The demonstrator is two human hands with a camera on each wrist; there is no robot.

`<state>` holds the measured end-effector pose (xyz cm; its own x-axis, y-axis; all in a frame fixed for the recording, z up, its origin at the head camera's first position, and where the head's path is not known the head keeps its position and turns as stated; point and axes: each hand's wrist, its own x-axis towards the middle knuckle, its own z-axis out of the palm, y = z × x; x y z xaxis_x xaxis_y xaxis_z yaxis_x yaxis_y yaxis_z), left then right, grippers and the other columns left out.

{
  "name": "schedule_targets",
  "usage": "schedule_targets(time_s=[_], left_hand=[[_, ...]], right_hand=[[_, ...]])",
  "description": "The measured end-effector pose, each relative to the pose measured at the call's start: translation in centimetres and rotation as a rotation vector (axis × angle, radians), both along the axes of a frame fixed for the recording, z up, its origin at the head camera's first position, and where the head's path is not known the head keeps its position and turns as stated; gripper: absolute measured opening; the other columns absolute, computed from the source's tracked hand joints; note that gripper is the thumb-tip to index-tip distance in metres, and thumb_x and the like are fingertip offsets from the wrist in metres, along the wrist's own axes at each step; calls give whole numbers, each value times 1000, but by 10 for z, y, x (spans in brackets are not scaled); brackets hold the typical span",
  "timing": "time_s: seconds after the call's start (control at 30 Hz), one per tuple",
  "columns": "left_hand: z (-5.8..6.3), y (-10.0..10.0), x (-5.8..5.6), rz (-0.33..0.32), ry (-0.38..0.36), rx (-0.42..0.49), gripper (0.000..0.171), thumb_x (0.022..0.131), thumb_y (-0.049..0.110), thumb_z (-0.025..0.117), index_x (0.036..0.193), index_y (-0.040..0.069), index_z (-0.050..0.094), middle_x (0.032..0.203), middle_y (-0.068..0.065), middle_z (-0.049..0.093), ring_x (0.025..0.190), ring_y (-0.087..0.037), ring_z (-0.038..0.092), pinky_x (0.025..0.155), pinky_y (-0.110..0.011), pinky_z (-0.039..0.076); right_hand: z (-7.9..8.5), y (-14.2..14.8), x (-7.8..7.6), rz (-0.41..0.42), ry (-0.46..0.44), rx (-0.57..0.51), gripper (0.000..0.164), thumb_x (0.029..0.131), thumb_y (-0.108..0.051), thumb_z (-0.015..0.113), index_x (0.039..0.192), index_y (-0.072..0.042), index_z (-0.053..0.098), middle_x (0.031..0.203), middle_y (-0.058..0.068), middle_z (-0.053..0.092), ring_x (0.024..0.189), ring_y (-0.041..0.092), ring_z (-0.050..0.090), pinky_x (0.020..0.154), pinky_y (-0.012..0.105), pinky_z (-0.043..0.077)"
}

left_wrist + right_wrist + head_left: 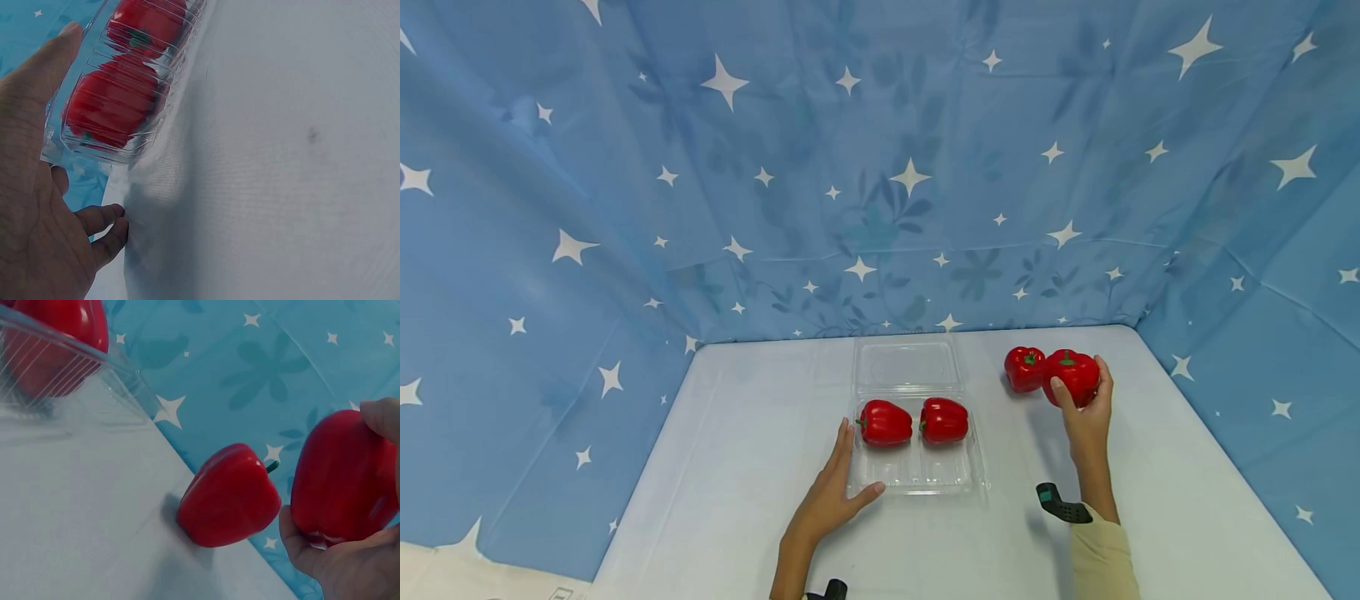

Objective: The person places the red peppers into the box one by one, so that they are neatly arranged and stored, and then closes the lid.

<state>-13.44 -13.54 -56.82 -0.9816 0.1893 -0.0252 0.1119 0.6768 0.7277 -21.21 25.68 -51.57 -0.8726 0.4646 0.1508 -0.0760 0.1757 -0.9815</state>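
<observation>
My right hand grips a red bell pepper between thumb and fingers, over the table's back right. Just left of it another red bell pepper rests on the table; the right wrist view shows its green stem. A clear plastic clamshell box lies with its lid folded back at the middle of the table. Inside its far half sit two red bell peppers, a left one and a right one. My left hand rests at the box's left front corner, thumb along the front rim, fingers extended by the left side.
The transparent lid lies toward the back edge of the white table. A blue curtain with white stars hangs behind the table and along both sides.
</observation>
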Motion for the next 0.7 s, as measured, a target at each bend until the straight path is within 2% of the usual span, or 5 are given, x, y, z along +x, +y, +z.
schedule_targets(time_s=[0.3,0.53,0.7], left_hand=[[1,0,1,-6,-2,7,105,82,60,66,158,28,1,165,10,-3,152,-26,14,112,-59,32],[0,-1,0,-10,5,12,105,83,59,66,158,27,1,165,11,-3,152,-26,13,113,-59,31],[-1,-1,0,-11,9,15,105,82,59,67,159,26,2,165,11,-2,152,-25,13,113,-57,31]], right_hand=[[6,-12,0,64,25,-40,79,89,-19,72,151,-22,24,153,5,35,141,24,34,93,8,46],[6,-22,3,108,41,-5,77,87,-16,74,149,-19,30,151,4,40,134,17,39,88,5,47],[4,-32,7,188,72,26,75,85,-9,75,148,-14,34,148,7,41,128,9,39,85,3,46]])
